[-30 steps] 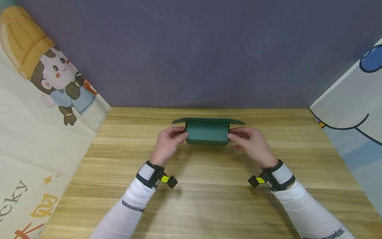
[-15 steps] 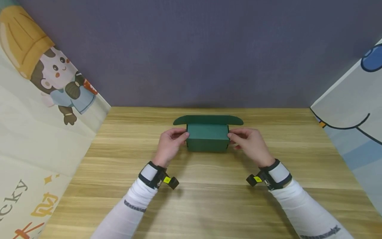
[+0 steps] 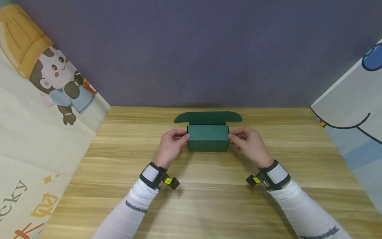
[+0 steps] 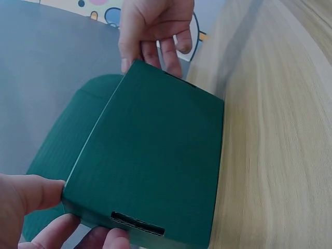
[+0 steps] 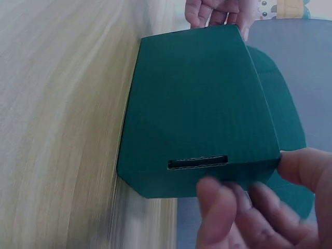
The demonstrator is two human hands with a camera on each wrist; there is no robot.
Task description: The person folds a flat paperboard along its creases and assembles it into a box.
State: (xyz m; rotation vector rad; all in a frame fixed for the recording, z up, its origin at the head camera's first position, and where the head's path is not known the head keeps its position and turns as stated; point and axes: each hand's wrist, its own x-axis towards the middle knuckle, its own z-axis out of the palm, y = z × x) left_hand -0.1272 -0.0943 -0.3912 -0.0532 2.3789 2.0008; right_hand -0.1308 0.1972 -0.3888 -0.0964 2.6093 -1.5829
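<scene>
In the head view a small green cardboard box [image 3: 208, 133] is near the back of the wooden table, its long side across. A rounded green flap [image 3: 208, 117] spreads out behind its top. My left hand [image 3: 171, 146] holds the left end, thumb on the upper edge and fingers against the end panel. At the right end my right hand [image 3: 250, 145] grips it in the same way. Both wrist views show a slot [image 4: 137, 223] near each end of one broad face. The box's inside is hidden.
Behind the wooden table [image 3: 206, 199] rises a dark grey-blue panel [image 3: 206, 53]. Cloth printed with cartoons hangs on the left [image 3: 27, 132] and right sides. Each wrist wears a strap with a small camera [image 3: 173, 183].
The box has tilted so that more of its front face shows. Its rear flap now appears broader and higher in view. Both hands keep their hold at the ends, shifting only slightly.
</scene>
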